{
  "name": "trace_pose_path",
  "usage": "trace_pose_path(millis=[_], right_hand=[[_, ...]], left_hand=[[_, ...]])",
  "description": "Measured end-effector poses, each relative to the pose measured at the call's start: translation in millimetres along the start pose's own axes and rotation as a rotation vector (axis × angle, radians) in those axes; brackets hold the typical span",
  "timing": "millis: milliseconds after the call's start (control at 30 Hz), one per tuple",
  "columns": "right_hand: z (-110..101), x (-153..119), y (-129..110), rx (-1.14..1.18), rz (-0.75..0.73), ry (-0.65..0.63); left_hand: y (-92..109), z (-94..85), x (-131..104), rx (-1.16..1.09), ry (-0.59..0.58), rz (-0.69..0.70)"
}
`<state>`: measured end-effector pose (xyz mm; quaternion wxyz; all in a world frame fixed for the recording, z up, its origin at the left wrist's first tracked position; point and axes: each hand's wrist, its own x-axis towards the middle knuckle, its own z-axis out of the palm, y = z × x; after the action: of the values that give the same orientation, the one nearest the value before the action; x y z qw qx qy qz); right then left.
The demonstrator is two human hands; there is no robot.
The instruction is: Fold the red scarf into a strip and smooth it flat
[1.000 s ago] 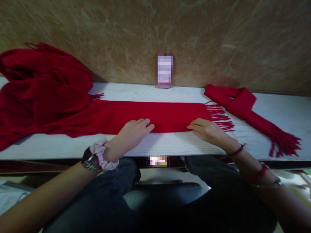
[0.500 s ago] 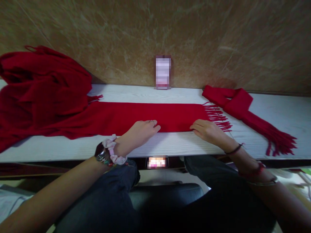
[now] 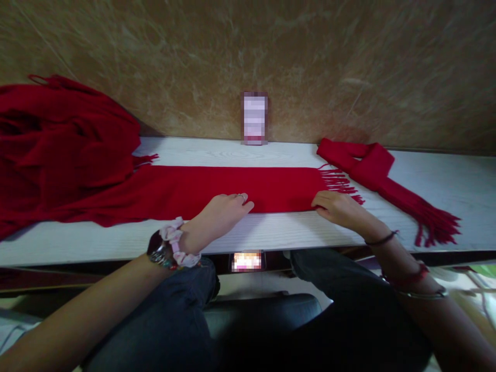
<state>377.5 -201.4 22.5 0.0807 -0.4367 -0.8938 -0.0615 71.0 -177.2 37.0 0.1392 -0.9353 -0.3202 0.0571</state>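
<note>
In the head camera's view, a person seated at a white counter (image 3: 287, 232) works over a flat red scarf (image 3: 240, 181), which lies lengthwise on the boards, its fringe (image 3: 335, 181) at the right end. The hands are apart: the left hand (image 3: 217, 214) rests at the scarf's near edge about midway along, the right hand (image 3: 337, 206) at the same edge just beside the fringe. The right fingertips curl at the cloth, though whether either hand truly pinches it cannot be told.

Left of the scarf rises a rumpled red heap (image 3: 77, 129), into which its creased end runs; whether they are one piece is unclear. Right of it, a folded red scarf (image 3: 382, 173) lies next to the fringe. Beyond the scarf, a pixelated screen (image 3: 254, 116) stands near the wall (image 3: 248, 51).

An uneven pull between the hands could skew the straight edge. The heap's bulk could drag creases into the smooth stretch, the neighbouring fold could catch the loose tassels, and the left hand's ring (image 3: 242, 197) could snag the weave.
</note>
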Motion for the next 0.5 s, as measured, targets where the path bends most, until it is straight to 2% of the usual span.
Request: trace_pose_path(millis=[167,367,500], right_hand=[[-4.2,-5.3,9.2,0.045,0.065,-0.047],[-1.1,-9.4,20.2,0.104,0.094,-0.060],[-4.5,-6.2,23.6,0.077,0.120,-0.131]], left_hand=[[-6.9,2.8,-7.8,-0.046,-0.032,-0.026],[-22.3,10.2,-26.8,-0.037,-0.122,-0.186],[-35.1,20.3,-43.2,-0.030,-0.143,-0.146]])
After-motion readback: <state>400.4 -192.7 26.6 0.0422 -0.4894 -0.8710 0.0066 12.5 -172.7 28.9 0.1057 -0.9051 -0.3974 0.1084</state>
